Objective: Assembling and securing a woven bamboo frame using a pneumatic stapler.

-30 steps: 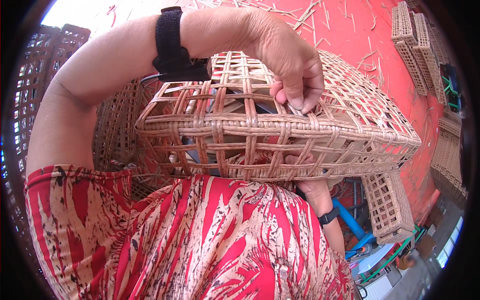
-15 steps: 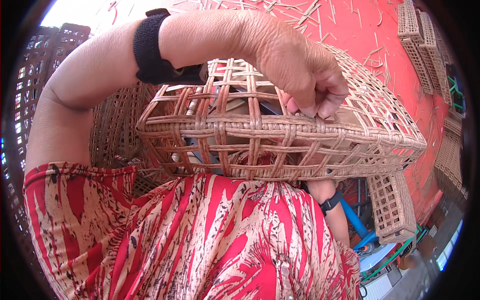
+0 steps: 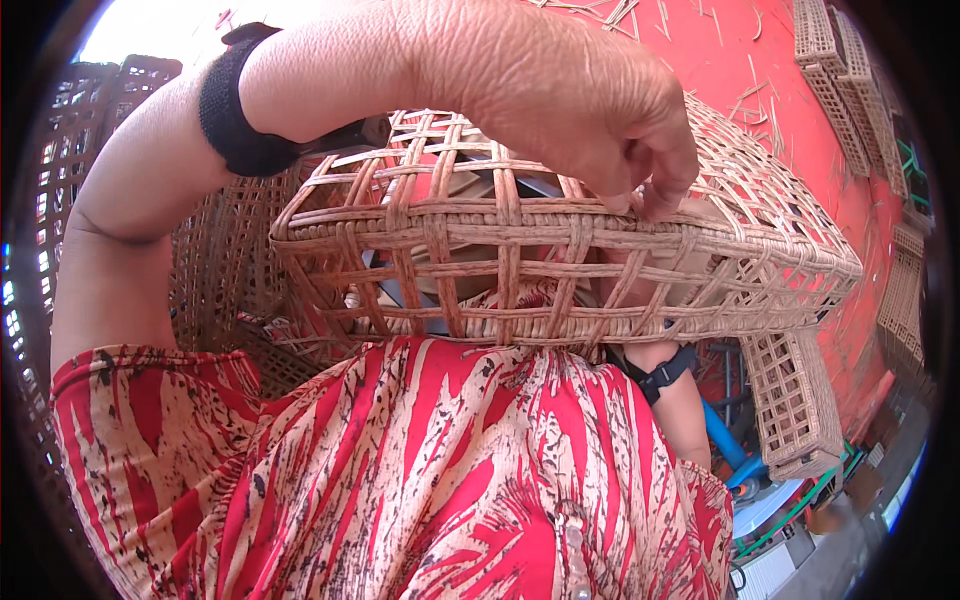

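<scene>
A large open-weave basket of brown woven strands lies on its side across my lap, its thick braided edge running left to right. Over the top of it reaches my left hand, thumb and fingers pinched together at that edge. Whatever lies between the fingertips is too small or hidden to make out. My right forearm, with a black wrist strap, goes up beneath the basket. Skin shows in parts through the weave, but the fingers of my right hand are hidden. A black strap is also round my left wrist.
A smaller woven basket stands at the lower right, beside a blue tube. More stacked baskets line the far right. Dark woven panels stand at the left. Cut strands are scattered over the red floor.
My left forearm and wrist strap have shifted left and the hand looks larger. The basket's lower edge has risen slightly. The left fingers stay pinched at the braided edge.
</scene>
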`<move>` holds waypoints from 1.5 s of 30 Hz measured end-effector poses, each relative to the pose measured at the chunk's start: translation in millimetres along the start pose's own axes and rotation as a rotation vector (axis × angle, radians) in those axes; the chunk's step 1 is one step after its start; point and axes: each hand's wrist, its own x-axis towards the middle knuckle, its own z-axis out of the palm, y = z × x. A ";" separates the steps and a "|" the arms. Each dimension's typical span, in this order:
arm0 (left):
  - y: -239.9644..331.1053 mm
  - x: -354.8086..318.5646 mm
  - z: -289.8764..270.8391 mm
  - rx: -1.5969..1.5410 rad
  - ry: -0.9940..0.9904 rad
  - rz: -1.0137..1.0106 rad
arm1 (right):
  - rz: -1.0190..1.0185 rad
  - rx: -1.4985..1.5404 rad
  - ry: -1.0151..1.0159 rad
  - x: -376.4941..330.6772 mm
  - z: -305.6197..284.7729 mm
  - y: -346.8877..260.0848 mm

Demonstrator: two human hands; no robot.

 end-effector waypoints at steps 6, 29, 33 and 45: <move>-11.7 7.1 10.2 -0.007 0.074 0.116 | -0.034 0.035 0.006 -3.3 1.2 -3.2; -11.6 -4.5 11.0 -0.075 0.059 -0.150 | -0.105 0.143 -0.019 4.1 14.2 -14.5; -10.5 -7.0 7.2 -0.105 0.012 -0.193 | -0.095 0.151 -0.054 11.6 20.4 -18.6; -9.9 -1.1 14.7 -0.095 0.039 0.132 | -0.094 0.178 -0.057 10.0 25.6 -22.8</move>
